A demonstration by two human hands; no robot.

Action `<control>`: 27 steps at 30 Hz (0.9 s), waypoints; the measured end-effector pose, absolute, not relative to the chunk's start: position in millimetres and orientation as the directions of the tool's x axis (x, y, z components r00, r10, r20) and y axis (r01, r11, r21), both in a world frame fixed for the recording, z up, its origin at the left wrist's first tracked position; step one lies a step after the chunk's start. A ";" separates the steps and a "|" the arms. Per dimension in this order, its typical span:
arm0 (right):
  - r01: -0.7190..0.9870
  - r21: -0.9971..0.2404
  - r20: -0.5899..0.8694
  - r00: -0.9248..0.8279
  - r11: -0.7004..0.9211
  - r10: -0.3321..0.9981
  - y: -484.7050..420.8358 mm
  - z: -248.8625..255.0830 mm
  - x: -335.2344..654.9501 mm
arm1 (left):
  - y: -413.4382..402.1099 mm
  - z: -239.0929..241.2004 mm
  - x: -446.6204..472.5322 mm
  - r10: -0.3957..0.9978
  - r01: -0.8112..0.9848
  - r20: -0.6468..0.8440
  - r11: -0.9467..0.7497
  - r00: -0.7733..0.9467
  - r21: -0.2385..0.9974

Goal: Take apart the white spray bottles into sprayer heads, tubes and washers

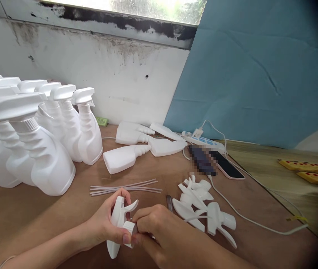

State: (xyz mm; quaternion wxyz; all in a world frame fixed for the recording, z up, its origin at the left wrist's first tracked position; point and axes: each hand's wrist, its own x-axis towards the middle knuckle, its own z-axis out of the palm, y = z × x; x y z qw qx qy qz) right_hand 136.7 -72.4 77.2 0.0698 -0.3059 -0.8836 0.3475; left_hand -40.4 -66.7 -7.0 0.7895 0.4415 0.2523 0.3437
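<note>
White trigger sprayer (119, 220) between both hands

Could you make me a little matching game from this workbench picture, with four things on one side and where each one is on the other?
Things:
1. White plastic trigger spray head
2. Clear thin plastic tubes
3. Capless white plastic bottles
4. White capped spray bottles

Places:
A. Standing upright in rows at the table's left
B. Lying on their sides near the wall
C. Held between the left hand and right hand
D. Lying flat on the brown table, just beyond the hands

Pairs: 1-C, 2-D, 3-B, 4-A
</note>
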 end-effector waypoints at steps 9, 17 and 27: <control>0.637 -0.168 0.119 -0.745 0.753 0.656 -70.6 46.8 129.8 | -64.1 -8.9 -39.5 0.865 -0.408 -0.181 0.393 0.467 0.824; 0.713 -0.158 -0.041 -0.696 0.683 0.717 -73.7 53.3 130.6 | -65.0 -20.9 -39.7 0.820 -0.290 0.034 0.164 0.572 0.943; 0.782 -0.387 -0.259 -0.600 0.488 0.757 -75.8 79.4 130.7 | -64.7 -23.1 -48.6 0.726 -0.022 0.467 -0.530 0.505 0.847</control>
